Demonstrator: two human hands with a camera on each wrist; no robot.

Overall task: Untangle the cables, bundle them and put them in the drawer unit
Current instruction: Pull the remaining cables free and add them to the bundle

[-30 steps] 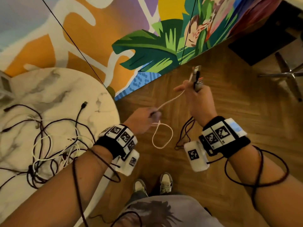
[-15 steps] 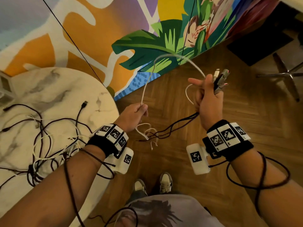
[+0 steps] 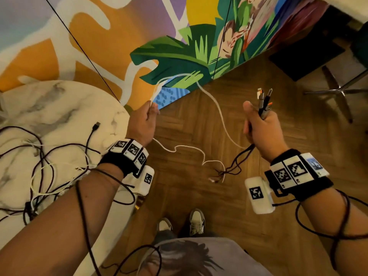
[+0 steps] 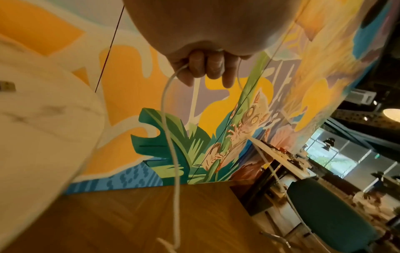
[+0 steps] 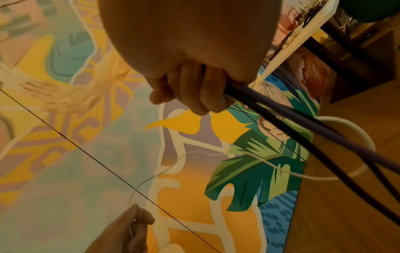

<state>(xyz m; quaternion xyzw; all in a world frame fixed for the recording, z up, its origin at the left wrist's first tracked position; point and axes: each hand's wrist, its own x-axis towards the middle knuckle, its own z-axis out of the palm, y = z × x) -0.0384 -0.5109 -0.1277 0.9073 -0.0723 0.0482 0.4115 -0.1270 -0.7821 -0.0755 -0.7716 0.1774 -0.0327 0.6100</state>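
My right hand (image 3: 260, 126) grips a bunch of cable ends (image 3: 263, 102), their plugs sticking up above my fist; dark cables (image 5: 303, 130) run down out of it. My left hand (image 3: 144, 120) pinches a thin white cable (image 3: 215, 104) that arcs over to the right hand and also hangs below in loose loops (image 3: 187, 150). In the left wrist view my curled fingers (image 4: 201, 68) hold the white cable (image 4: 173, 137). A tangle of black and white cables (image 3: 39, 170) lies on the round marble table (image 3: 59, 108) at left. No drawer unit is in view.
A painted mural wall (image 3: 139, 36) stands behind the table. The floor is wood parquet (image 3: 229, 196). A chair with a metal star base (image 3: 338, 90) and a dark mat (image 3: 306, 54) are at upper right. My shoes (image 3: 179, 224) are below. Black wires wrap my forearms.
My left hand has risen and moved left, drawing the white cable out into a wide arc. My right hand moved right with the plugs. The loose loops now hang lower between my hands.
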